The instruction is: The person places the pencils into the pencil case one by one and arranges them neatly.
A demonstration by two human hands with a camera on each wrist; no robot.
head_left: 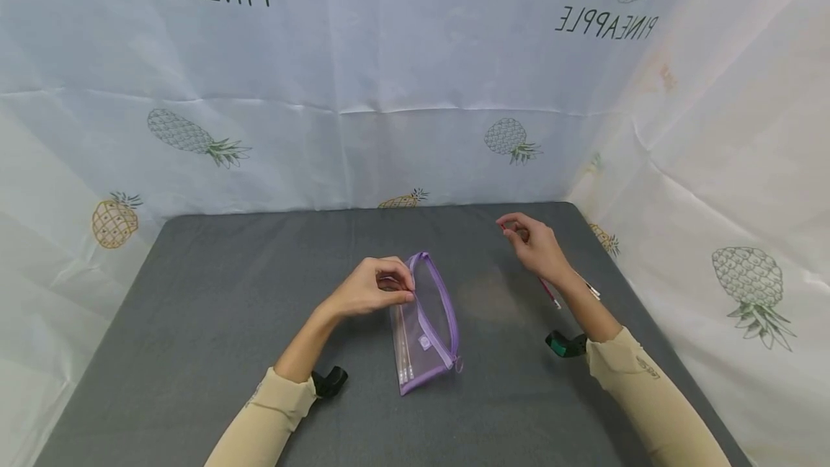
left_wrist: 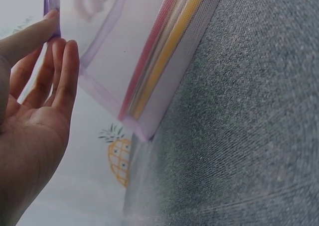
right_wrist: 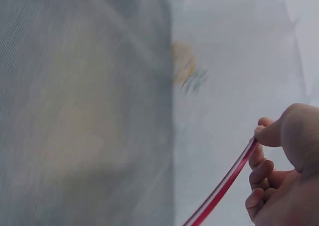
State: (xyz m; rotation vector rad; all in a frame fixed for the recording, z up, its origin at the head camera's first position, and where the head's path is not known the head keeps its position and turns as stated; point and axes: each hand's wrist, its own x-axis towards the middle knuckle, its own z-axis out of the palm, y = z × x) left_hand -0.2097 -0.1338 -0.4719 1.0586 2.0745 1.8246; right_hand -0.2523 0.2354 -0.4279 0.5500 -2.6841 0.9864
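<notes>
A see-through mesh pencil pouch with purple trim has its zip side gaping. My left hand pinches its upper purple edge between thumb and fingertips. Inside lie several pencils; the left wrist view shows red, greyish and yellow ones along the pouch's side. Away to the right, my right hand is raised and pinches one end of a red pencil between thumb and forefinger. The pencil slants down toward me, partly hidden behind the hand and forearm, with its whitish end showing below.
White-tipped sticks, probably more pencils, show beside the right forearm, mostly hidden by it. The dark grey table meets pineapple-print curtains at the back and sides. A black device is strapped at each wrist.
</notes>
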